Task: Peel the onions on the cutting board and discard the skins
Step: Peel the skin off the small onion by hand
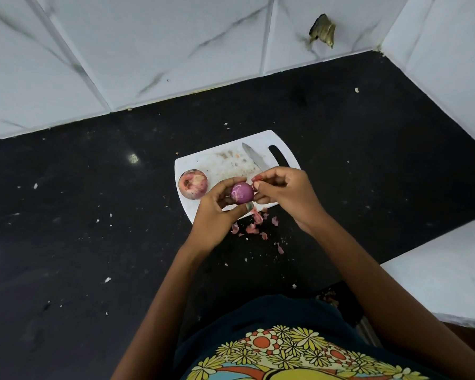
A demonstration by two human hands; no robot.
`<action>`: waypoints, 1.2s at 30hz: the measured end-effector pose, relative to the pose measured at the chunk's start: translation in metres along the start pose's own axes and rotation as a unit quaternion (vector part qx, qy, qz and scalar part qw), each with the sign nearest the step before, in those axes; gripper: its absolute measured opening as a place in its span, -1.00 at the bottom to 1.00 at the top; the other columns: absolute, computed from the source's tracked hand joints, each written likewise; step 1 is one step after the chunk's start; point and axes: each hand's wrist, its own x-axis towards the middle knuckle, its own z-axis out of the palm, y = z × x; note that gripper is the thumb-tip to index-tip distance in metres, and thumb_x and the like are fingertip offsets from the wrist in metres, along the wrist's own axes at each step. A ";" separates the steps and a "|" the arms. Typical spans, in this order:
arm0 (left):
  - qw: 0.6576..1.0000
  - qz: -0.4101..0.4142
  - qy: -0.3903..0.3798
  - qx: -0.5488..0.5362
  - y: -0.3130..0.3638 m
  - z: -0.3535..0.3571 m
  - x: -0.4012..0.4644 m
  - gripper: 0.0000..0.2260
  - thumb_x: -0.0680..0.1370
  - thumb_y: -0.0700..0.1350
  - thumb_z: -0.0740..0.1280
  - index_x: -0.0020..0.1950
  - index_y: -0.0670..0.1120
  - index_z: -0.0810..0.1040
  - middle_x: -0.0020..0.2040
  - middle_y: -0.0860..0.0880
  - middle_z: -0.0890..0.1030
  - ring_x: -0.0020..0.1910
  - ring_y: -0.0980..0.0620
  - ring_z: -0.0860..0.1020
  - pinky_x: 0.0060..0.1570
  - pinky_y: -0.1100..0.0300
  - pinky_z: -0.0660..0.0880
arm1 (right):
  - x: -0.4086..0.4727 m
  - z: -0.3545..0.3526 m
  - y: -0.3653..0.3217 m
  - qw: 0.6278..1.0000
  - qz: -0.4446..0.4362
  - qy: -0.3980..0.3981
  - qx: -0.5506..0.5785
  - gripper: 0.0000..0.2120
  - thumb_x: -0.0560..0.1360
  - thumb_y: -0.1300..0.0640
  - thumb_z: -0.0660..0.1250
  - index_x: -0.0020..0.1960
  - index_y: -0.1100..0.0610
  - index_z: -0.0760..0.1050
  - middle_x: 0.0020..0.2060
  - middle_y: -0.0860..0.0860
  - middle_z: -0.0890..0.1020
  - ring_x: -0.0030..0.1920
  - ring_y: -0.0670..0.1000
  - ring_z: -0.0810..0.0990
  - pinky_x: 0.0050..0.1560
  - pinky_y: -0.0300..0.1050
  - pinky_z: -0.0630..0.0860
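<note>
Head view: the purple onion (pixel 242 192), mostly bare of skin, sits in my left hand (pixel 215 212), fingers curled over its top and thumb under it, held above the near edge of the white cutting board (pixel 203 163). My right hand (pixel 283 192) is just beside the onion on its right; its fingertips pinch a thin strip of skin (pixel 254 183) at the onion's side. A second onion (pixel 193 184), papery skin on, rests on the board's left part, apart from my hands. A knife (pixel 254 157) lies on the board, blade pointing away from me, its handle hidden behind my right hand. Pink skin scraps (pixel 254 224) lie scattered on the black tabletop (pixel 93 215) just off the board's near edge. Pale marbled wall tiles (pixel 148 50) stand behind.
</note>
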 end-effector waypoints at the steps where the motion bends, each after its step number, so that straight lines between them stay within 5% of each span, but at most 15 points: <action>1: 1.000 -0.006 -0.002 -0.020 0.000 0.000 0.000 -0.60 0.42 -0.34 0.46 0.15 0.02 0.53 0.06 0.09 0.62 0.00 0.18 0.61 0.01 0.31 0.53 | 0.000 0.000 0.001 1.000 0.005 0.011 0.008 -0.90 0.47 0.35 0.38 -0.02 0.26 0.57 -0.25 0.13 0.67 -0.30 0.01 0.68 -0.26 -0.22 0.60; 8: 0.991 -0.043 0.008 -0.126 0.001 -0.002 -0.001 -0.54 0.41 -0.47 0.38 0.16 -0.01 0.55 0.20 -0.04 0.60 0.10 0.08 0.59 -0.02 0.31 0.52 | 0.002 -0.004 0.020 0.988 0.026 0.017 -0.149 -0.90 0.46 0.25 0.41 -0.04 0.24 0.56 -0.22 0.10 0.67 -0.26 0.00 0.67 -0.12 -0.02 0.65; 15: 0.991 -0.053 0.017 -0.122 0.003 -0.003 -0.003 -0.49 0.38 -0.53 0.35 0.12 0.02 0.57 0.11 0.10 0.55 -0.11 0.25 0.59 -0.11 0.35 0.52 | -0.001 -0.005 0.022 0.946 0.008 -0.040 -0.322 -0.75 0.50 0.19 0.38 0.18 0.15 0.57 -0.05 0.05 0.56 -0.14 -0.12 0.49 -0.22 -0.43 0.35; 17: 0.992 -0.050 0.018 -0.115 0.002 -0.003 -0.003 -0.47 0.37 -0.56 0.33 0.10 0.02 0.57 0.09 0.13 0.56 -0.11 0.27 0.59 -0.12 0.35 0.52 | -0.001 -0.006 0.018 0.951 0.013 -0.044 -0.305 -0.75 0.53 0.26 0.30 0.20 0.13 0.57 0.04 0.06 0.62 -0.13 -0.17 0.54 -0.14 -0.51 0.40; 19: 0.993 -0.046 0.019 -0.107 0.002 -0.002 -0.003 -0.46 0.36 -0.59 0.30 0.06 0.02 0.57 0.04 0.19 0.59 -0.10 0.28 0.59 -0.14 0.36 0.52 | -0.001 -0.005 0.011 0.969 0.015 -0.048 -0.244 -0.81 0.54 0.22 0.29 0.11 0.12 0.61 0.00 0.00 0.65 -0.06 -0.13 0.61 0.02 -0.29 0.52; 23: 0.995 -0.035 0.023 -0.090 0.002 -0.001 -0.002 -0.45 0.36 -0.60 0.27 0.04 0.03 0.58 -0.03 0.21 0.63 -0.04 0.20 0.59 -0.11 0.33 0.54 | -0.006 0.002 -0.007 0.993 0.025 -0.076 -0.092 -0.78 0.48 0.10 0.41 0.08 0.17 0.59 -0.10 0.05 0.67 -0.17 0.02 0.69 -0.16 -0.12 0.64; 29: 0.998 0.002 0.021 -0.062 0.002 0.001 -0.002 -0.49 0.39 -0.49 0.38 0.22 -0.04 0.52 0.12 0.01 0.61 0.06 0.13 0.61 0.00 0.26 0.55 | -0.008 0.013 -0.010 0.994 0.013 -0.023 -0.110 -0.74 0.36 0.09 0.52 0.01 0.11 0.59 -0.15 -0.03 0.67 -0.20 -0.01 0.70 -0.07 0.06 0.65; 36: 0.999 0.018 0.033 -0.030 0.001 0.003 -0.001 -0.57 0.38 -0.39 0.46 0.20 -0.11 0.55 0.08 0.03 0.63 0.04 0.18 0.61 -0.01 0.37 0.51 | -0.006 0.011 -0.011 0.989 -0.017 0.000 -0.148 -0.84 0.35 0.20 0.47 -0.06 0.16 0.66 -0.24 -0.01 0.70 -0.21 -0.04 0.68 -0.08 -0.06 0.64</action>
